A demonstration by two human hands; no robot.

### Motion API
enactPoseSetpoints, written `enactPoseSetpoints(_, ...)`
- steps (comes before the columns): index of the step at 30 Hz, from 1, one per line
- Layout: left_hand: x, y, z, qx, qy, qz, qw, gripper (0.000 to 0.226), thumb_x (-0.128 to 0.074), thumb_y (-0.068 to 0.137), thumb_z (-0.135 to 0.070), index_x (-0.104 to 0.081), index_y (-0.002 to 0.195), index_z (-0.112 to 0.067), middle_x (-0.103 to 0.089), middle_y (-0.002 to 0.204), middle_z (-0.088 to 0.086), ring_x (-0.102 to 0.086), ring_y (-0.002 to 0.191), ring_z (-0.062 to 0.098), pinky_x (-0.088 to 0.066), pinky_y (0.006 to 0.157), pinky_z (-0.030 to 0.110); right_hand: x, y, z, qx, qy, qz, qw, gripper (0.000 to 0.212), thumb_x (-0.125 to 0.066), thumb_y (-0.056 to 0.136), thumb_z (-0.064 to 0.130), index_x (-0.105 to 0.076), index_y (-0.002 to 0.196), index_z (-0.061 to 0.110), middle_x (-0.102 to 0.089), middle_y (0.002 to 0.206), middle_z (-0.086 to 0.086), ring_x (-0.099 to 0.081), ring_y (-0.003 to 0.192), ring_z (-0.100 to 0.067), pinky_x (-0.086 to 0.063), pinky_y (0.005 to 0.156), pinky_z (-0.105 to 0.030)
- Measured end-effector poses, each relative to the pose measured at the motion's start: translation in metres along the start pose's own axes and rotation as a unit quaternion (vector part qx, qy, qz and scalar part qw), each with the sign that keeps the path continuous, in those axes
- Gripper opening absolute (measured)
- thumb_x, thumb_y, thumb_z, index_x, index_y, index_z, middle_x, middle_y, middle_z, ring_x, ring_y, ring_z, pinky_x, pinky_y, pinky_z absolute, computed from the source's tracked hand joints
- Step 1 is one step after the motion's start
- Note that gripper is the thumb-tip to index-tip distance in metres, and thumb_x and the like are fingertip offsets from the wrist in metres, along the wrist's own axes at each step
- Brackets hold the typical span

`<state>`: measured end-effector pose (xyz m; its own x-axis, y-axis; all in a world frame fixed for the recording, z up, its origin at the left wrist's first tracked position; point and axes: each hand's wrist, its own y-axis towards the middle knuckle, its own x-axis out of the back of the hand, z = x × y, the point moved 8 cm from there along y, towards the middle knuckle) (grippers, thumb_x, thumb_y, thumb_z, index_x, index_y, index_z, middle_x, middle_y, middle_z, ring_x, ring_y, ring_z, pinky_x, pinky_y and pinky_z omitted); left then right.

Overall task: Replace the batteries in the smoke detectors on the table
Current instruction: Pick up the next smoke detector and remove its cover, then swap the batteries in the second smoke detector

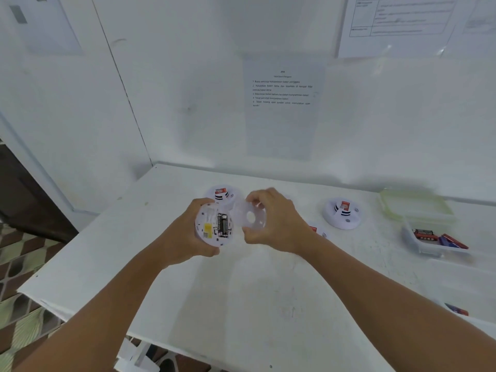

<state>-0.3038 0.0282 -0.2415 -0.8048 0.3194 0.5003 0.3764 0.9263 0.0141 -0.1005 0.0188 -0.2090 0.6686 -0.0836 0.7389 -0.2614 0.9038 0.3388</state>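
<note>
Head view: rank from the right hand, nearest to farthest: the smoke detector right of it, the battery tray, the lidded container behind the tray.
1. Smoke detector, standing on the table just right of the right hand.
2. Battery tray, farther right near the table's edge, red batteries inside.
3. Lidded container, behind the tray toward the wall, far right.

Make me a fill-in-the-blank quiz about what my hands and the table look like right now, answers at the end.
1. The left hand holds an opened smoke detector with its ______ compartment facing up.
2. The right hand holds the round white ______ taken off that detector.
3. The spare batteries lie in a tray at the table's ______ side.

Answers: battery; cover; right
</note>
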Motion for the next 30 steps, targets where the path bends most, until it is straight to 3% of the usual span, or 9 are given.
enactPoseSetpoints(4, 0.016, -0.004, 0.009, 0.009, -0.012, -0.038, 0.999, 0.101, -0.094, 0.058, -0.004, -0.041, 0.135, -0.043, -0.062, 0.116, -0.019, -0.066, 0.107, 0.011, -0.063, 0.085, 0.043, -0.043, -0.001, -0.025, -0.073, -0.123, 0.135, 0.980, 0.062, -0.073, 0.076, 0.052, -0.053, 0.127, 0.024, -0.053, 0.117, 0.005, -0.053, 0.110, -0.021, -0.036, 0.103, -0.042)
enactPoseSetpoints(9, 0.017, -0.005, 0.007, 0.005, -0.020, -0.046, 0.999, 0.101, -0.092, 0.060, 0.005, -0.042, 0.133, -0.043, -0.061, 0.112, -0.025, -0.065, 0.105, 0.006, -0.063, 0.084, 0.040, -0.060, 0.013, -0.029, -0.084, -0.206, 0.157, 0.962, 0.068, -0.067, 0.084, 0.056, -0.048, 0.142, 0.026, -0.052, 0.132, 0.001, -0.048, 0.125, -0.025, -0.029, 0.104, -0.044)
enactPoseSetpoints(12, 0.015, -0.006, 0.005, -0.002, -0.021, -0.049, 0.999, 0.103, -0.093, 0.059, 0.001, -0.041, 0.134, -0.045, -0.060, 0.121, -0.017, -0.064, 0.109, 0.012, -0.063, 0.084, 0.042, -0.052, 0.016, -0.023, -0.089, -0.122, 0.097, 0.984, 0.053, -0.061, 0.093, 0.052, -0.049, 0.140, 0.032, -0.054, 0.131, 0.004, -0.051, 0.123, -0.019, -0.031, 0.111, -0.045)
enactPoseSetpoints(14, 0.011, -0.006, 0.001, -0.012, -0.022, -0.047, 0.999, 0.103, -0.093, 0.059, 0.000, -0.041, 0.135, -0.045, -0.059, 0.123, -0.015, -0.064, 0.110, 0.013, -0.063, 0.084, 0.042, -0.042, 0.012, -0.015, -0.072, -0.018, 0.039, 0.996, 0.034, -0.061, 0.097, 0.043, -0.055, 0.129, 0.034, -0.058, 0.118, 0.009, -0.057, 0.107, -0.010, -0.041, 0.105, -0.043)
enactPoseSetpoints(17, 0.000, -0.003, -0.010, -0.033, -0.028, -0.041, 0.998, 0.101, -0.090, 0.062, 0.006, -0.040, 0.137, -0.041, -0.059, 0.125, -0.013, -0.064, 0.112, 0.014, -0.064, 0.079, 0.038, -0.035, 0.004, -0.002, -0.055, 0.090, 0.019, 0.994, 0.021, -0.061, 0.099, 0.037, -0.060, 0.121, 0.035, -0.060, 0.112, 0.010, -0.063, 0.096, -0.006, -0.054, 0.090, -0.035)
enactPoseSetpoints(21, -0.019, 0.004, -0.033, -0.071, -0.032, -0.031, 0.996, 0.102, -0.088, 0.063, 0.006, -0.039, 0.142, -0.034, -0.052, 0.137, -0.012, -0.059, 0.121, 0.012, -0.063, 0.081, 0.037, -0.019, -0.005, -0.003, -0.062, 0.125, -0.026, 0.990, 0.017, -0.061, 0.100, 0.031, -0.064, 0.117, 0.034, -0.062, 0.110, 0.008, -0.066, 0.090, -0.005, -0.055, 0.082, -0.028)
enactPoseSetpoints(23, -0.029, 0.009, -0.042, -0.080, -0.033, -0.025, 0.996, 0.102, -0.089, 0.062, 0.002, -0.038, 0.144, -0.031, -0.053, 0.135, -0.012, -0.059, 0.122, 0.012, -0.062, 0.086, 0.039, -0.006, -0.011, -0.008, -0.070, 0.126, -0.052, 0.988, 0.015, -0.062, 0.100, 0.029, -0.064, 0.114, 0.034, -0.063, 0.108, 0.007, -0.066, 0.087, -0.005, -0.054, 0.079, -0.025)
enactPoseSetpoints(26, -0.052, 0.017, -0.057, -0.090, -0.025, -0.011, 0.996, 0.103, -0.092, 0.059, -0.005, -0.038, 0.143, -0.033, -0.055, 0.126, -0.019, -0.061, 0.117, 0.008, -0.061, 0.085, 0.031, 0.016, -0.022, -0.022, -0.086, 0.116, -0.061, 0.988, 0.015, -0.062, 0.098, 0.026, -0.063, 0.111, 0.034, -0.062, 0.106, 0.006, -0.065, 0.085, -0.004, -0.053, 0.077, -0.020)
enactPoseSetpoints(30, -0.089, 0.032, -0.072, -0.100, -0.054, 0.010, 0.993, 0.102, -0.088, 0.061, 0.017, -0.040, 0.142, -0.024, -0.060, 0.111, -0.030, -0.065, 0.105, 0.002, -0.062, 0.076, 0.028, 0.046, -0.041, -0.042, -0.115, 0.108, -0.070, 0.985, 0.017, -0.063, 0.094, 0.024, -0.060, 0.108, 0.033, -0.061, 0.104, 0.001, -0.066, 0.086, -0.011, -0.053, 0.076, -0.023)
